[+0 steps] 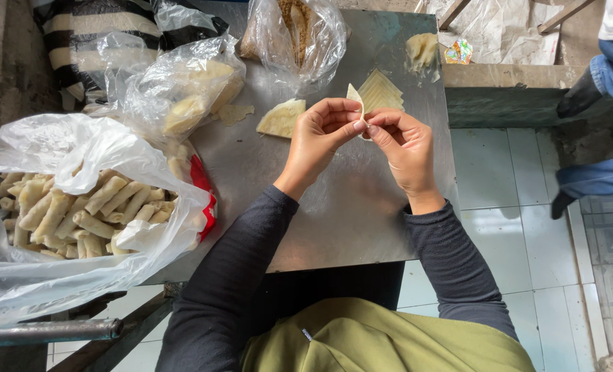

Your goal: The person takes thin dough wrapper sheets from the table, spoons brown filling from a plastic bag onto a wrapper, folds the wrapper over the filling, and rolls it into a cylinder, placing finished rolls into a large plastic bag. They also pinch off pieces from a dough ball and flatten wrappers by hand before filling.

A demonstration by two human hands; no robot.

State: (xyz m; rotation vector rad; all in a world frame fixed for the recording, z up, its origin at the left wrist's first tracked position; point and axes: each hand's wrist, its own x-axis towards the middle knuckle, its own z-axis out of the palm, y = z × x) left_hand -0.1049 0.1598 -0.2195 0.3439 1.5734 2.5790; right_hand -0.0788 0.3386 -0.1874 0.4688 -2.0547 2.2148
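Folding was the step I judged in hand: left hand [320, 131] and right hand [401, 141] were both pinched on 1 thin wrapper [354, 96], held above the far middle of the steel table [334, 220]. Next move called for gentle, even pressure.

**Pale dough wrapper pinched above tabletop**

Thin, pale cream, triangular dough wrapper [354, 98], raw and flexible, held upright on edge with its pointed tip up. Lower part is hidden between the fingertips; only the curved upper edge shows. It sits just above the steel tabletop [334, 207], in front of the fanned stack of pale yellow triangular wrappers [381, 93], beside a folded wrapper pile [282, 118].
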